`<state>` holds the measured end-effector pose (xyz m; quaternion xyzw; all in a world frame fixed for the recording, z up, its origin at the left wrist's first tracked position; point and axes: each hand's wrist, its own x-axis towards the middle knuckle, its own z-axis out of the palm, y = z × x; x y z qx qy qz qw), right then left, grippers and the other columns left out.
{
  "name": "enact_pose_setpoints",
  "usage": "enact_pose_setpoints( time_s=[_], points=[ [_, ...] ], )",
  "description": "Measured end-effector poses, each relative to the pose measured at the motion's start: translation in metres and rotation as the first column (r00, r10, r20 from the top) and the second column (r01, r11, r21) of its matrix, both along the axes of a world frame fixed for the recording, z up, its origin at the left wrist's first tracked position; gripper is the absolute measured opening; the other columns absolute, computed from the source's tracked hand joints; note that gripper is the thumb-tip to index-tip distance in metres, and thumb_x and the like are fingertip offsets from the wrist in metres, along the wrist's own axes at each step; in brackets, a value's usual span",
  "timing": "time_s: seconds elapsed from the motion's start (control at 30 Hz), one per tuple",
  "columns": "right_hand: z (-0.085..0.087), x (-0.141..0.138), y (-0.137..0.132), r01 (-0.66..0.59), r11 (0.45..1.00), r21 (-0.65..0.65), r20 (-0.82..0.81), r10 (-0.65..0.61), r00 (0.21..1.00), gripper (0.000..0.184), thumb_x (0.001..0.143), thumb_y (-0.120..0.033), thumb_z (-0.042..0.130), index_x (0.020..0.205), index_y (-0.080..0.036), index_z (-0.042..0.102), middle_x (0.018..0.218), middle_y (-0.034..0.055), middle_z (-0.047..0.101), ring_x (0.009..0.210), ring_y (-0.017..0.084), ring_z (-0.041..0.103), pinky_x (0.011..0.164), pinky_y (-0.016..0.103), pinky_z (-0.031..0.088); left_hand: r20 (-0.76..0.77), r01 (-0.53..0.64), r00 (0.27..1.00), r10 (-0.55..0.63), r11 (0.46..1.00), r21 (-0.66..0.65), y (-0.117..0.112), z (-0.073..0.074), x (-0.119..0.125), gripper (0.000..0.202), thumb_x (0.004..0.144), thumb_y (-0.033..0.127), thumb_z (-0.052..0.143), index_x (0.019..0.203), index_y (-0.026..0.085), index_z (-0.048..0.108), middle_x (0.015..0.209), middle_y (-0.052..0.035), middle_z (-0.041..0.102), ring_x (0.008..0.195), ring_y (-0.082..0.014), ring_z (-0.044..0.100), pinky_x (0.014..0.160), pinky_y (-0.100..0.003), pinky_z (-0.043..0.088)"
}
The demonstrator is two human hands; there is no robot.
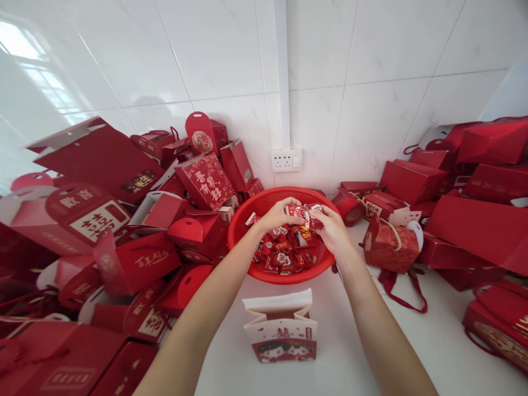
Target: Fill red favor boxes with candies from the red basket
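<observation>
Both my hands reach over a red plastic basket (243,220) that holds several small red and white wrapped candies (284,256). My left hand (278,215) is closed, fingers pinching wrapped candies. My right hand (332,231) is closed too, gripping a small bunch of candies (307,213) where the two hands meet. Nearer to me, an open white and red paper gift bag (280,327) with a cartoon couple on it stands upright on the white table (350,352).
A heap of red gift boxes and bags (124,236) fills the left side. More red boxes (466,220) and a small red pouch with a cord (390,245) lie at the right. A white tiled wall with a socket (286,160) stands behind.
</observation>
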<state>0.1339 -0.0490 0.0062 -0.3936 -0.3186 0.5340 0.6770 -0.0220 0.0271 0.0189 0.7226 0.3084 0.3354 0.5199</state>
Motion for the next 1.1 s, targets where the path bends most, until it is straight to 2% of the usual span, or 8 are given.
enact_pose_setpoints(
  time_s=[0.17,0.3,0.47,0.6,0.73,0.9,1.0,1.1],
  points=[
    [0.000,0.002,0.001,0.033,0.999,0.026,-0.008,-0.033,0.999,0.029,0.051,-0.032,0.084,0.074,-0.023,0.068,0.073,-0.0051,0.071,0.066,0.015,0.065,0.058,0.026,0.051,0.084,0.018,0.996,-0.021,0.999,0.041,0.005,-0.002,0.001,0.037,0.066,0.027,0.081,0.096,0.015,0.062,0.093,-0.0008,0.066,0.079,-0.0130,0.062,0.073,-0.026,0.049],
    [-0.002,0.003,0.002,0.028,0.999,0.033,-0.003,-0.028,1.000,0.030,0.053,-0.034,0.084,0.074,-0.024,0.066,0.072,-0.0061,0.070,0.065,0.015,0.064,0.057,0.025,0.050,0.138,0.004,0.990,-0.012,0.998,0.057,0.008,-0.005,0.001,0.042,0.064,0.028,0.084,0.095,0.015,0.060,0.098,-0.0026,0.066,0.090,-0.0156,0.064,0.082,-0.029,0.051],
    [-0.001,0.003,0.002,-0.001,1.000,0.028,-0.009,0.001,1.000,0.031,0.053,-0.034,0.085,0.074,-0.025,0.065,0.075,-0.0062,0.071,0.068,0.016,0.066,0.060,0.026,0.052,0.155,0.020,0.988,-0.027,0.999,0.048,0.007,-0.006,0.000,0.045,0.063,0.023,0.086,0.098,0.015,0.060,0.097,-0.0031,0.066,0.089,-0.0167,0.064,0.080,-0.031,0.054],
    [0.000,0.003,0.000,-0.007,1.000,0.026,0.004,0.007,1.000,0.031,0.052,-0.034,0.087,0.074,-0.024,0.067,0.074,-0.0053,0.071,0.070,0.016,0.066,0.062,0.027,0.053,0.029,0.001,1.000,-0.004,0.996,0.086,0.006,-0.007,0.001,0.040,0.068,0.018,0.080,0.103,0.015,0.061,0.094,-0.0025,0.066,0.087,-0.0158,0.064,0.080,-0.030,0.053],
    [0.000,0.002,0.000,0.014,0.999,0.029,0.010,-0.015,1.000,0.029,0.051,-0.034,0.086,0.072,-0.023,0.069,0.074,-0.0043,0.072,0.068,0.016,0.065,0.061,0.027,0.052,-0.064,0.021,0.998,-0.014,0.995,0.100,0.007,-0.008,0.004,0.032,0.071,0.018,0.074,0.101,0.014,0.063,0.092,-0.0034,0.068,0.089,-0.0181,0.066,0.081,-0.031,0.054],
    [-0.002,0.000,0.002,0.071,0.996,0.046,0.025,-0.072,0.997,0.027,0.051,-0.032,0.086,0.070,-0.024,0.070,0.071,-0.0043,0.072,0.067,0.016,0.063,0.061,0.026,0.050,-0.261,0.022,0.965,0.010,0.993,0.118,0.006,-0.005,0.001,0.039,0.073,0.022,0.069,0.111,0.014,0.064,0.098,-0.0041,0.071,0.092,-0.0185,0.067,0.085,-0.030,0.054],
    [-0.004,0.000,0.004,0.092,0.994,0.053,0.027,-0.094,0.995,0.025,0.052,-0.032,0.084,0.070,-0.023,0.070,0.069,-0.0044,0.071,0.066,0.016,0.062,0.062,0.026,0.050,-0.471,0.049,0.882,0.002,0.994,0.097,0.006,-0.003,-0.008,0.031,0.072,0.024,0.067,0.101,0.015,0.069,0.085,-0.0014,0.071,0.081,-0.0182,0.067,0.074,-0.027,0.052],
    [-0.005,0.000,0.005,0.118,0.991,0.061,0.017,-0.119,0.993,0.024,0.052,-0.032,0.083,0.069,-0.022,0.068,0.068,-0.0052,0.070,0.065,0.016,0.062,0.064,0.027,0.050,-0.699,0.085,0.714,-0.040,0.996,0.029,0.006,-0.001,-0.016,0.023,0.065,0.023,0.070,0.087,0.016,0.073,0.063,0.0014,0.066,0.063,-0.0175,0.063,0.059,-0.025,0.047]
  ],
)
